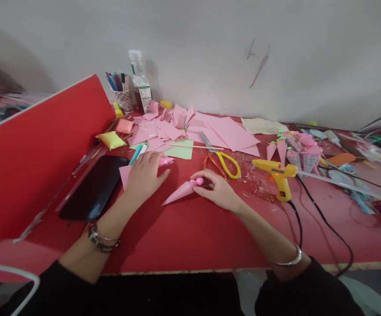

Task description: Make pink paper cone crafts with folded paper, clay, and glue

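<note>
My right hand (218, 191) pinches the wide end of a small pink paper cone (179, 193), where round pink pieces show. The cone's tip points left and down over the red table (183, 241). To the left, my left hand (146, 175) lies with fingers spread over a piece of pink paper (123, 175) and beside teal and white markers (135, 154). Nothing shows in its grasp. Scissors (229, 164) with orange and yellow handles lie just beyond my right hand. A yellow glue gun (277, 173) is to its right.
Pink paper scraps (164, 129) and sheets (229, 131) lie along the wall. A black phone (96, 188) and a raised red board (45, 153) are at the left. Finished cones (305, 153) and black cable (325, 224) are at the right. A pen cup (123, 100) stands behind.
</note>
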`<state>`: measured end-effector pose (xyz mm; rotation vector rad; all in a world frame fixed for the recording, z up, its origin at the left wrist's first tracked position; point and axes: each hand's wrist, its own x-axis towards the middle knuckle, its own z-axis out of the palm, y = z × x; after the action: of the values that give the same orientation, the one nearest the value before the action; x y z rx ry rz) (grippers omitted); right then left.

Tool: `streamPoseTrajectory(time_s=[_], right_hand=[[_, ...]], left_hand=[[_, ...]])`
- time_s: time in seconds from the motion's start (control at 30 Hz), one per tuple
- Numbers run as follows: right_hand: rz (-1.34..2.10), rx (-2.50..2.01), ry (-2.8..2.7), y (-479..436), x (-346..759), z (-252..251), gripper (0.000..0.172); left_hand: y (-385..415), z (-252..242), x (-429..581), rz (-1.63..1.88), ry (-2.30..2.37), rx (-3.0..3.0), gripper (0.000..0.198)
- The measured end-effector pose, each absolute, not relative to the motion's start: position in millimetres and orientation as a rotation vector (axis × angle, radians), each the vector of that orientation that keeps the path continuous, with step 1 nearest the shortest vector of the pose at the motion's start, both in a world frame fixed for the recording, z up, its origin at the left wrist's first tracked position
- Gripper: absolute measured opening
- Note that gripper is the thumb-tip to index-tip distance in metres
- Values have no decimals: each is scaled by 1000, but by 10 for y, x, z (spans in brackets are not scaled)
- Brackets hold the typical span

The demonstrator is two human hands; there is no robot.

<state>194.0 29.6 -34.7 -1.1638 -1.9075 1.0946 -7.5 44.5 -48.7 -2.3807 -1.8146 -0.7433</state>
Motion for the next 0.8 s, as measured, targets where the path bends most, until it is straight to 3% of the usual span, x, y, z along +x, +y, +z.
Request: streamPoseTrajectory(time_s=[0.17,0.37,0.6,0.8], right_hand=[[905,-1116,-2050,296,1957,-387,22],[589,-1046,-1938,282,1944,-353,22],[589,-994,-1902,258,1942,-327,13],[654,-1027,-1836,249,1923,-355,20]], left_hand=[[465,-576,-111,-543,-1753,-2355,28],[393,-402,11,-873,-1566,-2710,32],[353,-399,57,-959,-1303,-2890,31],[336,-395,52,-1024,-1330,-2842,33]])
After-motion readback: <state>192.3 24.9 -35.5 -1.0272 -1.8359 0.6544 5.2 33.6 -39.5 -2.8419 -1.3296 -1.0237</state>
